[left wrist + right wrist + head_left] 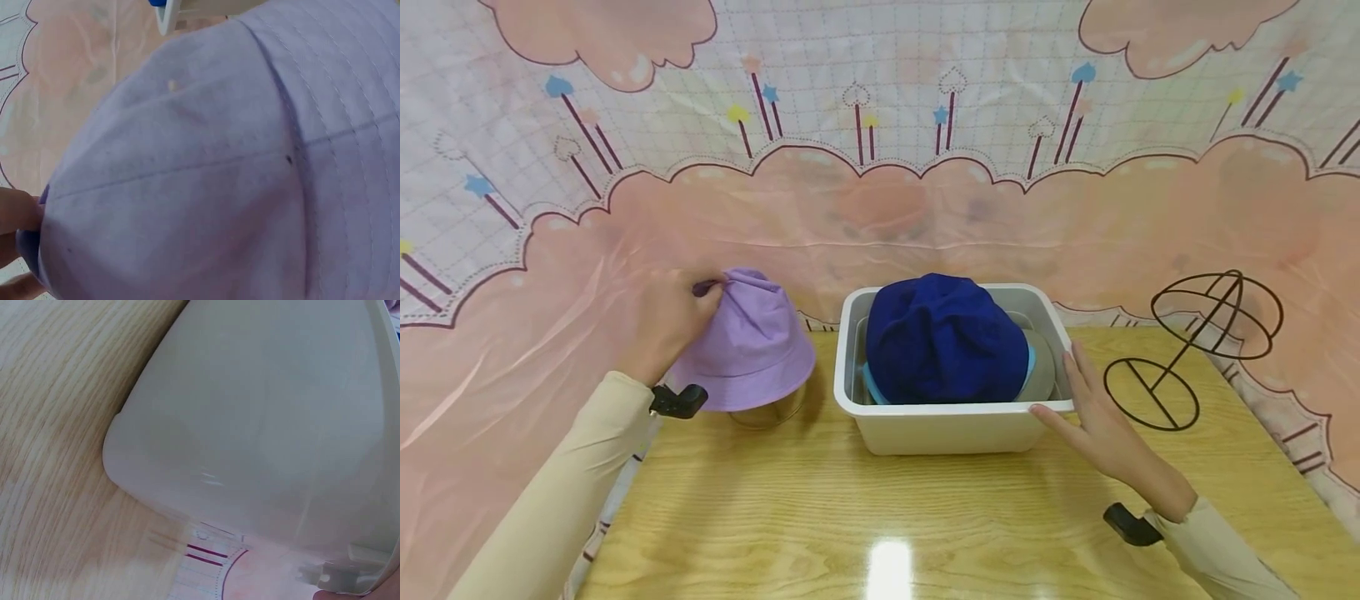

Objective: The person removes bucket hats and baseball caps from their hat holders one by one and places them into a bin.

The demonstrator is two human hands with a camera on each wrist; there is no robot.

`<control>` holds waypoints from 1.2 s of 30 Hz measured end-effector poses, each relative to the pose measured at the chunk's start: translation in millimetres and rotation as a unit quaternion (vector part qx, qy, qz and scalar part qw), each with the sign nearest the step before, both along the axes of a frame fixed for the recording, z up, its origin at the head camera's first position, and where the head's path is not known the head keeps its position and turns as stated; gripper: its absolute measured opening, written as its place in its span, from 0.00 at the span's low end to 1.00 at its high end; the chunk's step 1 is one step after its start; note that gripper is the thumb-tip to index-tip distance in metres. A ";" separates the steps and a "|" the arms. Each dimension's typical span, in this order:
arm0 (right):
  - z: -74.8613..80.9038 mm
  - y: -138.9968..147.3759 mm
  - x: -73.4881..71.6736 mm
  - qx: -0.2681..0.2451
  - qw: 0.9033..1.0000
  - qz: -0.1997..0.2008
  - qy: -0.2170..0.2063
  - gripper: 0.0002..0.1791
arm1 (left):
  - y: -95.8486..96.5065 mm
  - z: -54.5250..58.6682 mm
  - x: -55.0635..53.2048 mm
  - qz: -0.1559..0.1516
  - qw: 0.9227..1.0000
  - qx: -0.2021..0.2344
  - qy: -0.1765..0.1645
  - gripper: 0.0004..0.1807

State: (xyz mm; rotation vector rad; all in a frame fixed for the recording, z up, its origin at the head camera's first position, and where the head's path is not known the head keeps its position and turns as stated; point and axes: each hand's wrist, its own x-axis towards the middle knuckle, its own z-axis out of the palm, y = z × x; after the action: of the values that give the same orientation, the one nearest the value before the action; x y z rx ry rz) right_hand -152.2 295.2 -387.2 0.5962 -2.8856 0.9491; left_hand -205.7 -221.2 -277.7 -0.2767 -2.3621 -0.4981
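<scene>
A purple bucket hat (752,342) sits at the left over a wire stand (767,414), of which only the round base shows. My left hand (673,312) pinches the top of its crown, where the cloth is bunched. In the left wrist view the fingertips grip a fold of the hat (181,175). A white plastic bin (947,429) stands in the middle, holding a dark blue cap (943,342) on top of other hats. My right hand (1105,429) rests on the bin's front right corner, fingers extended along the side and thumb at the front rim.
A black wire hat stand (1172,367) stands to the right of the bin. Inside the bin, a grey-beige hat (1040,367) shows beside the blue cap. All stands on a wooden table (820,517) before a pink patterned cloth (925,208).
</scene>
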 end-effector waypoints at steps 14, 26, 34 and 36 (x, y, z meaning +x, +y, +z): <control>1.5 0.4 -3.7 0.006 1.000 -0.001 -0.008 0.52 | -1.0 3.3 2.5 0.001 1.000 0.010 0.026 0.06; 6.1 1.6 -5.3 0.002 1.000 0.004 -0.011 0.51 | 9.8 13.5 0.3 0.004 0.998 0.015 0.056 0.07; 6.4 1.2 -5.2 0.004 1.000 0.002 -0.013 0.51 | 13.4 26.2 0.7 -0.008 0.995 0.038 0.091 0.06; 7.1 1.4 -5.0 0.004 1.000 0.002 -0.014 0.51 | 14.2 28.9 1.6 -0.011 0.995 0.042 0.094 0.06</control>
State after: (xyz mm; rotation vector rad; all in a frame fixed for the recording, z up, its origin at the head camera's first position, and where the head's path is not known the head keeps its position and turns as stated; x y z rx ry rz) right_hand -157.2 296.6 -380.1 0.5939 -2.9159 0.9537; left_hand -204.1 -207.0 -248.9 -0.2970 -2.1514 -0.5557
